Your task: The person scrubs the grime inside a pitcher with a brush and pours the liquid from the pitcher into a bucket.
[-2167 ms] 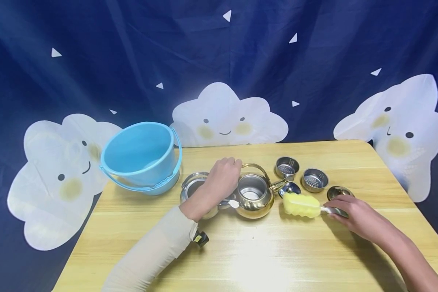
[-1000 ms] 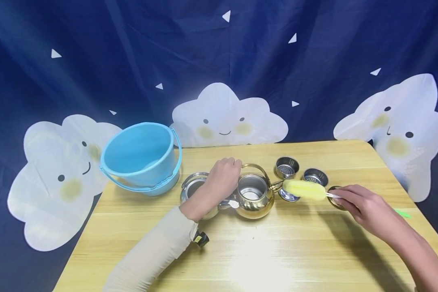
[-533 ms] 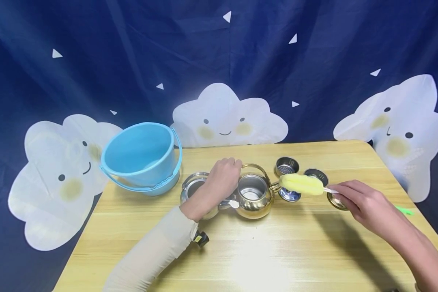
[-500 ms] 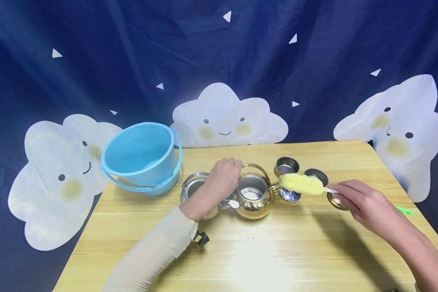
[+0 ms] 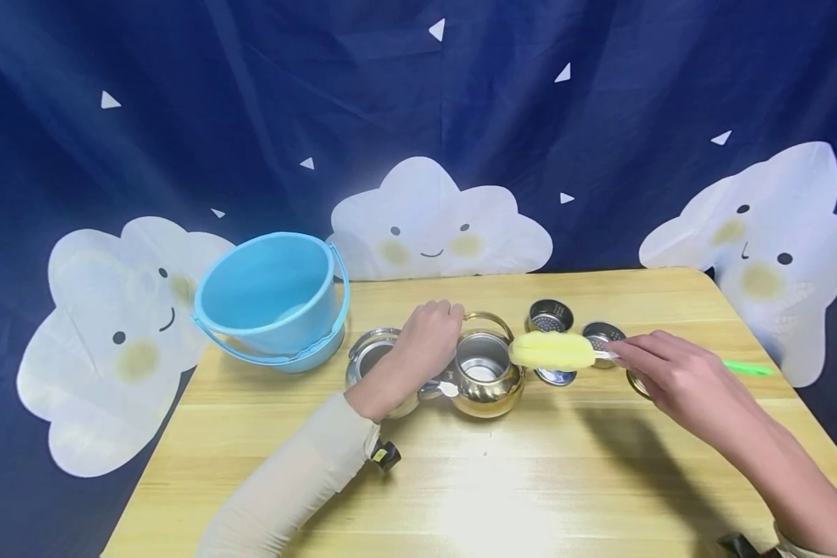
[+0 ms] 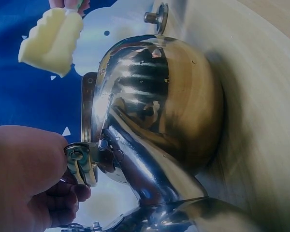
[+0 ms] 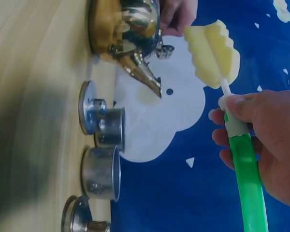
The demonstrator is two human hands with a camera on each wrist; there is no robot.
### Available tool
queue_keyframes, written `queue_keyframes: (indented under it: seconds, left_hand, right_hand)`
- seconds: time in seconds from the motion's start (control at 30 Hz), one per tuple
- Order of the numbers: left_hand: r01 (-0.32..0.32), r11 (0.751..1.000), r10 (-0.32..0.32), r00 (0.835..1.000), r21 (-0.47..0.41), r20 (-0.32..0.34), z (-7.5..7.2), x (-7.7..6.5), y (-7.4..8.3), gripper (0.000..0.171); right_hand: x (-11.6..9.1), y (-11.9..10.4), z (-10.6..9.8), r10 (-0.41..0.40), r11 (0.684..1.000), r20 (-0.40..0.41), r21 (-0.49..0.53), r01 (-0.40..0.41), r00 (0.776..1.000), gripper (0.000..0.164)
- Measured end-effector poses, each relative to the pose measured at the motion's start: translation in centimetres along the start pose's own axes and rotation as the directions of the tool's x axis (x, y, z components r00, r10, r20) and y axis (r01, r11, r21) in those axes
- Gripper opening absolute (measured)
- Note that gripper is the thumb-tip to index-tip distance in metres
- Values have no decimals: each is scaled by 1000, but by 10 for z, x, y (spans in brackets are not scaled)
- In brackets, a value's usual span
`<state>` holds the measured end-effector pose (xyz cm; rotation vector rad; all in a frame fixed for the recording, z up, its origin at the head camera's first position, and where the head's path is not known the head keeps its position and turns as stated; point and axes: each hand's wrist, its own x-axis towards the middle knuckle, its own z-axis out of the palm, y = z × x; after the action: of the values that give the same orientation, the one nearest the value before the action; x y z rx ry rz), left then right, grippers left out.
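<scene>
My left hand (image 5: 425, 341) grips the raised handle of a shiny gold teapot (image 5: 488, 399), which stands lidless on the table. Its bright metal inside shows in the head view. Beside it, partly covered by my left forearm, is a silver teapot (image 5: 363, 370). My right hand (image 5: 683, 380) holds a sponge bottle brush (image 5: 552, 351) by its green handle (image 7: 247, 181), thumb along the white neck. The brush's yellow sponge head is in the air at the gold teapot's right side, overlapping its spout in the head view.
Right of the teapots stand two metal strainers (image 5: 550, 312) with a silver lid (image 5: 556, 377) and a gold lid (image 5: 638, 384), the latter partly behind my right hand. A blue bucket (image 5: 303, 329) stands back left on the wooden table (image 5: 530, 488). A cloud-patterned curtain (image 5: 502, 116) hangs behind.
My right hand has raised the brush from low over the table and brought it left, toward the gold teapot's opening. My left hand has stayed on the teapot handle.
</scene>
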<state>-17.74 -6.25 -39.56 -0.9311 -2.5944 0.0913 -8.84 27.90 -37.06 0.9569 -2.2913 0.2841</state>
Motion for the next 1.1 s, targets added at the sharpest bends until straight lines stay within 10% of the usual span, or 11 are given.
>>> queue_keyframes:
  seconds: [0.53,0.73,1.1]
  left_hand:
    - [10,1000,-10,1000,-2,27,-1,1,1,8]
    - [29,999,-27,997,-23,69,-2,1,1,7]
    - [32,999,-31,996,-21,78,-1,1,2,10]
  right_hand:
    - [39,-17,12,-14,1000,11,-6,14,1000,53]
    - [52,-20,16,-130,991,52,14,130,990,28]
    - [71,-23,17,-254,957,137,-110,270,957,39]
